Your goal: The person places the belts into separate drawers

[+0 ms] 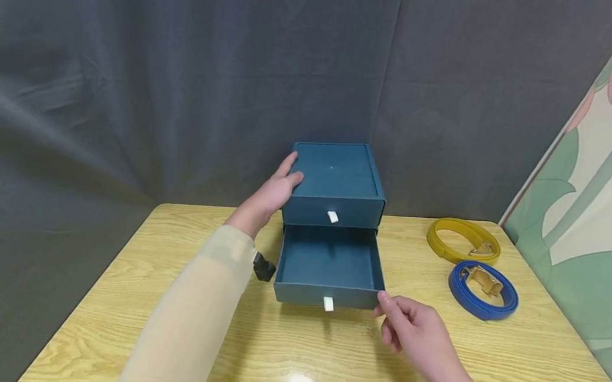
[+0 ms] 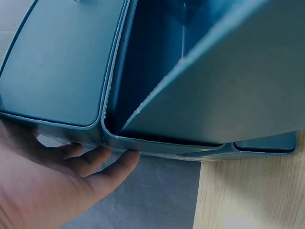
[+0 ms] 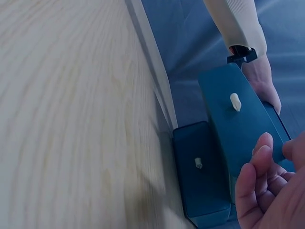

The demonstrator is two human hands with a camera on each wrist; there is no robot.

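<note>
Drawer (image 1: 326, 266) lies open, front corner touching right hand (image 1: 414, 331) fingertips.

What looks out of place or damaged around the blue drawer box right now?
Nothing stands out. The drawer box sits upright on the table, its lower drawer pulled out square and empty. The left hand steadies the box; the right hand touches the drawer's front corner. Two belts lie coiled beside it.
</note>
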